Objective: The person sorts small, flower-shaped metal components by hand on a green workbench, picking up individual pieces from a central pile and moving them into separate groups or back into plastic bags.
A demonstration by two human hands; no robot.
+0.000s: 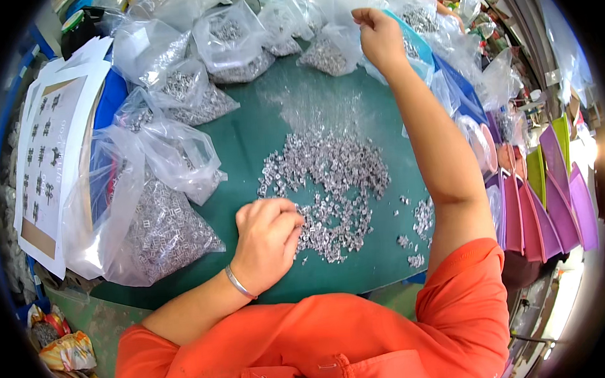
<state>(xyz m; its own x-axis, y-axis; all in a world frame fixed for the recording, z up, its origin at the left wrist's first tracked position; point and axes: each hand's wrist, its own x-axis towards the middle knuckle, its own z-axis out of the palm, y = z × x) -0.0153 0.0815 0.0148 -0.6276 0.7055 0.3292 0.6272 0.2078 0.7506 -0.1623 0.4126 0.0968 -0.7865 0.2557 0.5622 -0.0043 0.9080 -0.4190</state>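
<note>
A wide pile of small metal parts [331, 163] lies spread on the green tabletop [250, 121]. My left hand [269, 237] rests at the pile's near left edge with its fingers bent down at the parts; whether a part is pinched in them is hidden. At the far right, my right hand [379, 36] is raised with curled fingers over the left side of a light-blue plastic tray [412, 35], which holds metal parts. What the right fingers hold, if anything, cannot be made out. Small separate clusters of parts [423, 217] lie beneath and beside my right forearm.
Clear plastic bags of metal parts [169, 228] line the left side, and more bags [232, 36] stand along the far edge. Printed sheets with pictures of parts [51, 158] stand at the left. Purple, pink and green bins [547, 195] are at the right. Part of another person's arm [449, 14] shows at the far right.
</note>
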